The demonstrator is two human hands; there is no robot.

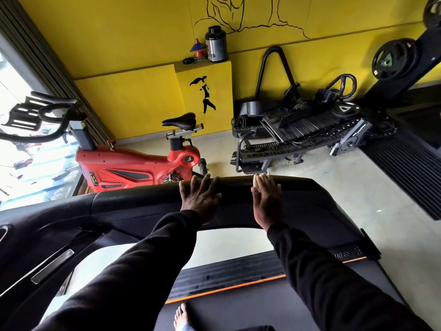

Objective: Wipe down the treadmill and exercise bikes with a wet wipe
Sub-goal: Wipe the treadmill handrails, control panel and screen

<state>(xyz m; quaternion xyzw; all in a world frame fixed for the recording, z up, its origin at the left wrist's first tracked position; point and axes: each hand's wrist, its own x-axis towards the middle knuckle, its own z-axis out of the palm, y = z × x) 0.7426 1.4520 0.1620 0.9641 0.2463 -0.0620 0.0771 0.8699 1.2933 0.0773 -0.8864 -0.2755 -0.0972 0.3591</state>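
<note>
- Head view looks down on both hands laid on the top of the treadmill console (310, 194), a black curved bar across the middle of the frame.
- Right hand (267, 201) lies flat with straight fingers pressing a white wet wipe (259, 179) against the far edge of the console; only a bit of the wipe peeks out past the fingertips.
- Left hand (200, 197) rests beside it, palm down, fingers spread and straight, holding nothing, apart from the right hand.
- Both arms wear dark sleeves (143, 263).
- Below the console runs the treadmill belt (262, 304) with an orange stripe along its front edge, and a bare foot (181, 317) stands on it.
- Beyond the console, on the left, stands a red exercise bike (133, 166) with a black saddle, near a window.
- To the right of it a dismantled machine (298, 132) lies on the pale floor against the yellow wall (124, 32).
- On a yellow ledge sits a dark tub (216, 44) beside small coloured cones (197, 48).
</note>
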